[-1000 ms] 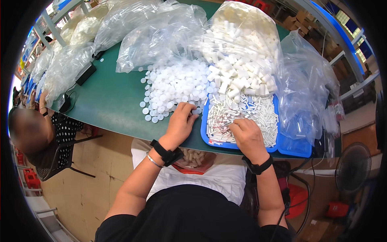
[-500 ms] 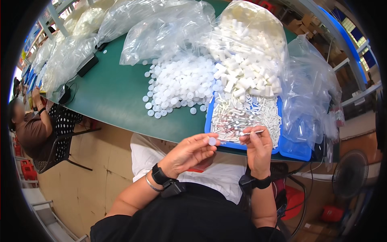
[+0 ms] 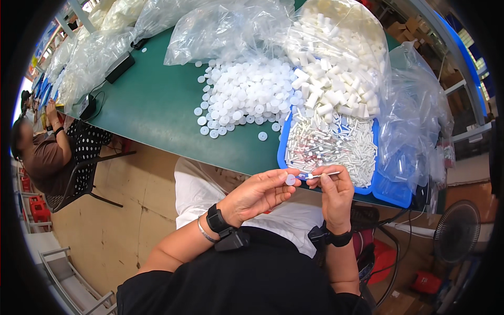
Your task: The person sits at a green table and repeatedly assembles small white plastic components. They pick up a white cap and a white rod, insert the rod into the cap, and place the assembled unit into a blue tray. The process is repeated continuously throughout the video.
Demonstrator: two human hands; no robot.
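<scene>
stretching across the far half of the view, the green table is carrying clear plastic bags, one bulging with white tubes, and a big loose heap of white caps lying left of the blue tray, which is brimming with thin white sticks. nearer, over the lap, the left hand is pinching a single white cap between thumb and fingers, while the right hand, just beside it, is gripping one thin stick and pointing its tip at that cap. judging by the heap and full tray, most pieces are waiting unpaired; no finished pile is showing
</scene>
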